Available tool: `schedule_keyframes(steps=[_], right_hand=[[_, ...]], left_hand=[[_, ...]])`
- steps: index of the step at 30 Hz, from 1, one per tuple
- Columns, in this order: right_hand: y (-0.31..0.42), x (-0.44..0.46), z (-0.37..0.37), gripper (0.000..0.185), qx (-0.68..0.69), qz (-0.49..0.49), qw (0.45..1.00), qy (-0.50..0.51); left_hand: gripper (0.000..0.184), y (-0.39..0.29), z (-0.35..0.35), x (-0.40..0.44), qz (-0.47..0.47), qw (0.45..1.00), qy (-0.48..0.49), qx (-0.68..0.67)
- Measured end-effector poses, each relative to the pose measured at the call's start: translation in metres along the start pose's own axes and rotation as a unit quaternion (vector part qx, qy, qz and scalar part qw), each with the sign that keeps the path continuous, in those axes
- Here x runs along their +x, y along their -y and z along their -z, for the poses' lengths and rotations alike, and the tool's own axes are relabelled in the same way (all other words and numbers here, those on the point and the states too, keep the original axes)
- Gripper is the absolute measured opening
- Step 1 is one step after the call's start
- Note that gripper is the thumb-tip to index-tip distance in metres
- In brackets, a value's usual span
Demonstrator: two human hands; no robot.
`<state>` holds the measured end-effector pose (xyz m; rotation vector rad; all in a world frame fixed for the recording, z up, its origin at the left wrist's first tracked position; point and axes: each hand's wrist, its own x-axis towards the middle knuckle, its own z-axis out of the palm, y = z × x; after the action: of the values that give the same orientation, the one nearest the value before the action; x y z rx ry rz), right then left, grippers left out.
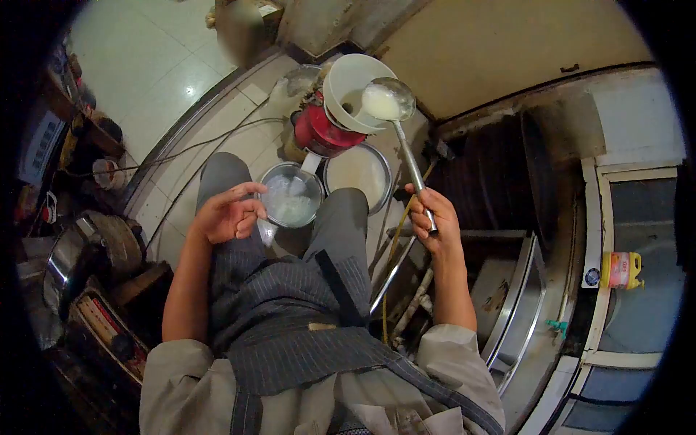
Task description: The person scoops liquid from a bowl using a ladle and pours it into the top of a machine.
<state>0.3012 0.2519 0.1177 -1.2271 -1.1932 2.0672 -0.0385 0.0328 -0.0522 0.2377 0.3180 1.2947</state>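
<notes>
My right hand (435,215) is wrapped round the handle of a metal ladle (410,154). Whitish liquid lies in the ladle's bowl, over the right edge of a white funnel-shaped hopper (337,90). The hopper sits on a red machine (324,133) with a pale spout. My left hand (233,212) hangs empty above my knee, its fingers apart and slightly curled, left of a metal bowl (291,220) with cloudy liquid and foam. Right of that bowl, under the machine, a larger metal basin (386,172) contains cream-coloured liquid.
A dark cable (185,153) crosses the tiled floor on the left. Pots and boxes (101,312) crowd the left side. To the right are a large dark round container (500,170), a metal-edged tray (533,290) and a yellow bottle (622,270).
</notes>
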Motion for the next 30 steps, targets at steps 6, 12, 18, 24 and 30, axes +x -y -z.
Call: schedule_keyframes(steps=[6, 12, 18, 24, 30], right_hand=[[0.000, 0.000, 0.001, 0.029, -0.014, -0.013, 1.000, 0.002], [-0.005, 0.001, -0.001, 0.035, -0.033, -0.009, 0.999, -0.019], [-0.007, 0.002, 0.000, 0.032, -0.023, -0.014, 0.999, -0.018], [-0.009, 0.002, -0.001, 0.032, -0.029, -0.016, 0.999, -0.034], [-0.011, 0.005, 0.001, 0.031, -0.029, -0.018, 0.999, -0.032]], left_hand=[[0.045, -0.001, -0.002, -0.001, -0.001, 1.000, -0.010, -0.004], [0.047, 0.001, 0.001, -0.001, -0.002, 1.000, -0.014, 0.011], [0.050, 0.001, -0.001, -0.001, -0.008, 0.999, -0.015, 0.031], [0.050, 0.001, -0.004, -0.002, -0.017, 0.999, -0.015, 0.037], [0.052, 0.003, 0.002, -0.002, -0.025, 0.998, -0.026, 0.053]])
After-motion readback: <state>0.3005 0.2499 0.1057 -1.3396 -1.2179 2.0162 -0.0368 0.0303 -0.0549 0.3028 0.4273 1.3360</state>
